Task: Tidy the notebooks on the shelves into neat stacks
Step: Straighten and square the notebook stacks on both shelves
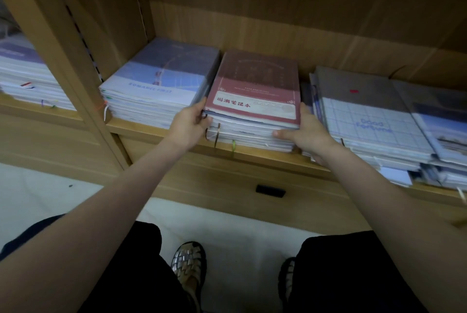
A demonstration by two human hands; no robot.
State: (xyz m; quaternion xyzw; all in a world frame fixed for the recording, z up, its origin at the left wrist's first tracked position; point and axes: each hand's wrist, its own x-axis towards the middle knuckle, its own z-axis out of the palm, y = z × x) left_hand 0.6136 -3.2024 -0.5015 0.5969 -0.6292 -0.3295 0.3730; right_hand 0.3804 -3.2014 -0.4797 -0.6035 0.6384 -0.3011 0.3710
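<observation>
The middle stack of notebooks sits on the wooden shelf, its front edge near the shelf lip. A red-covered notebook with a white label lies on top.

The left hand holds the stack at its front left corner. The thumb lies at the edge of the red cover; the fingers curl round the corner of the upper notebooks.

The right hand grips the front right corner. The thumb presses flat against the front page edges; the remaining fingers are hidden along the stack's right side, so their position cannot be determined.

To the left, just beside the held stack, stands a second stack topped by a blue-and-white notebook. To the right lies a less even stack topped by a grid-patterned notebook, with further notebooks overlapping at the far right. Another stack occupies the neighbouring compartment at the left edge.

Ribbon markers hang from the front of the middle stack.
</observation>
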